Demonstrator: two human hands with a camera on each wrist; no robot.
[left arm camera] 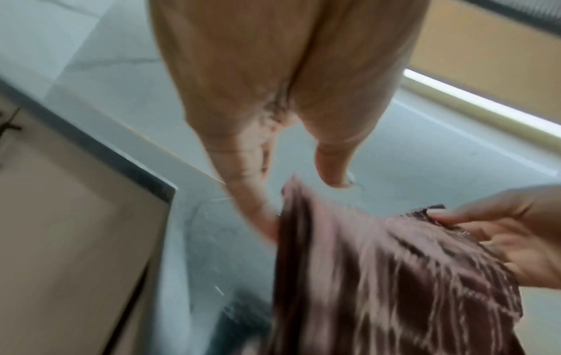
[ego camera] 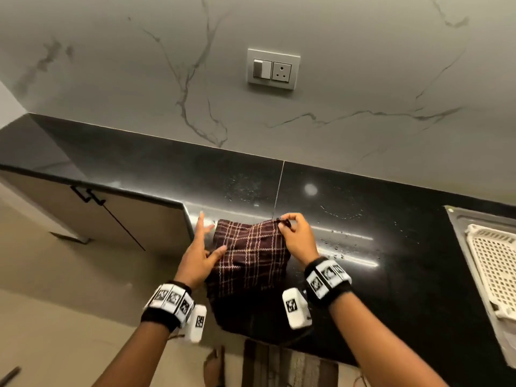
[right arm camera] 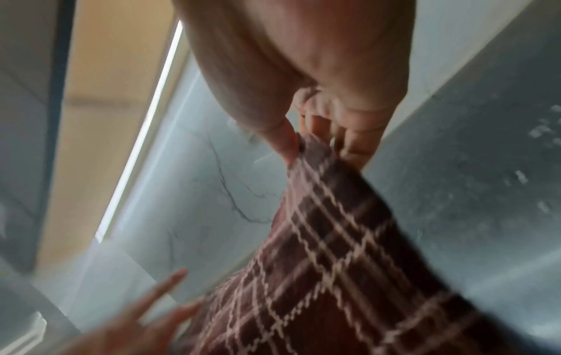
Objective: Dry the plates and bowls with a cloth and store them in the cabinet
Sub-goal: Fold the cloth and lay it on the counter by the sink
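A dark maroon checked cloth (ego camera: 251,261) hangs over the front edge of the black countertop (ego camera: 363,219). My right hand (ego camera: 290,233) pinches the cloth's upper right corner between thumb and fingers; the right wrist view shows that pinch (right arm camera: 303,146). My left hand (ego camera: 203,247) is beside the cloth's left edge with fingers spread and straight, its thumb touching the fabric. In the left wrist view the cloth (left arm camera: 379,276) hangs just below my left fingers (left arm camera: 255,204). No plates or bowls are in view.
A white perforated drying basket (ego camera: 494,263) sits in a steel sink (ego camera: 458,241) at the right. Water drops lie on the counter beside my right hand. Beige cabinet doors (ego camera: 83,213) with black handles stand at the left. A switch and socket plate (ego camera: 273,69) is on the marble wall.
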